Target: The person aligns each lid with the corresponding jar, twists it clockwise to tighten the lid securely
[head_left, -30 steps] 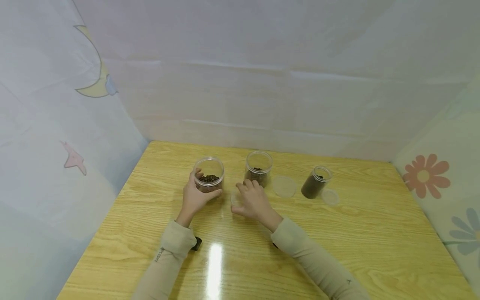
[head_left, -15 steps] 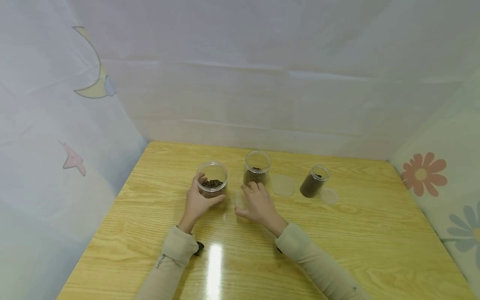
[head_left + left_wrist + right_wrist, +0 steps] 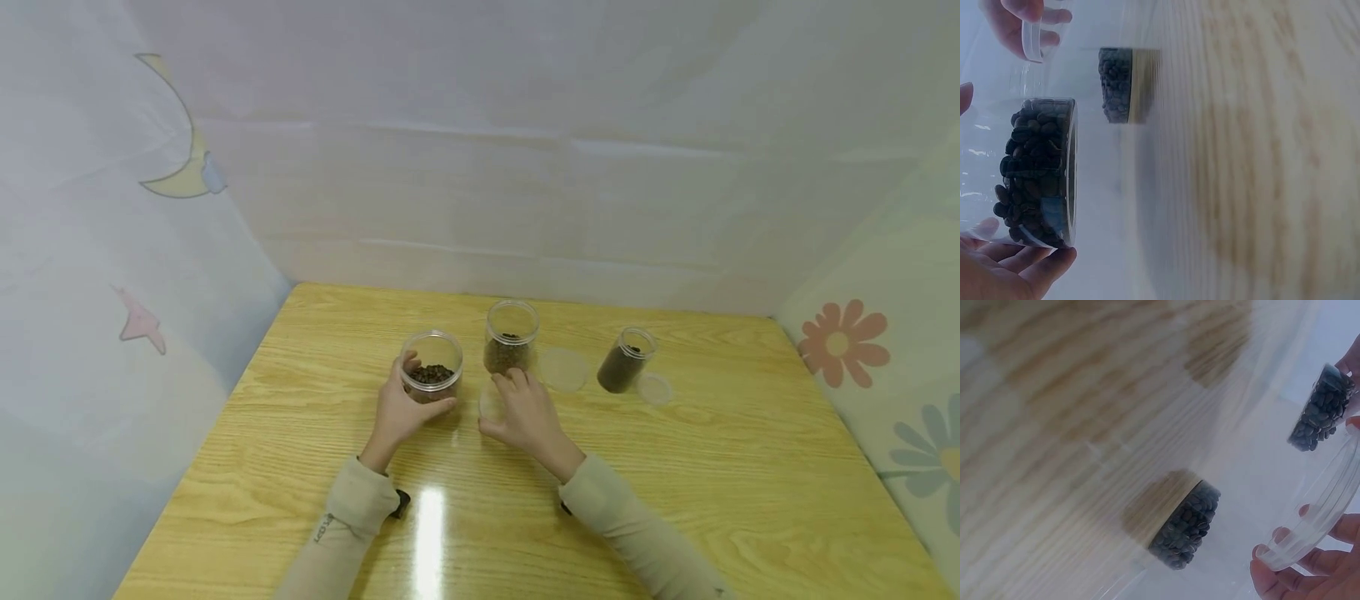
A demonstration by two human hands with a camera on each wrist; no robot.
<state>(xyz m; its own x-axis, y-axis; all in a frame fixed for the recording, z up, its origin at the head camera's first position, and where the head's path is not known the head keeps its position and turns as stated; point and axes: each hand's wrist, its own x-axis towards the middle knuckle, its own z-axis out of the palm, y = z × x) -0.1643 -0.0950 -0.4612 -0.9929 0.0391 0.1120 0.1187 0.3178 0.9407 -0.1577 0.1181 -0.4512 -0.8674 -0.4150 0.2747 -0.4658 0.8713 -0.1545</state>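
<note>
My left hand (image 3: 399,410) grips a clear round jar (image 3: 432,385) partly filled with coffee beans (image 3: 1034,172), its mouth uncovered. The jar is raised off the wooden table, its base well apart from its reflection in the right wrist view. Between fingers and thumb, my right hand (image 3: 525,417) holds a clear round lid (image 3: 1316,519) by its edge, tilted on its side to the right of the jar. Just behind that hand stands a second open jar (image 3: 512,343) with coffee beans, its lower front partly hidden by the fingers in the head view.
Right of the second jar, a translucent lid (image 3: 564,370) lies flat on the table (image 3: 712,467). Farther right stands a narrower open jar (image 3: 624,367) with dark contents, a smaller lid (image 3: 656,389) beside it. A printed fabric wall (image 3: 465,208) borders the table's back edge.
My left hand has carried its jar slightly right and nearer to me. The right hand, with its lid, has shifted a little right and nearer too. The standing jars have not moved.
</note>
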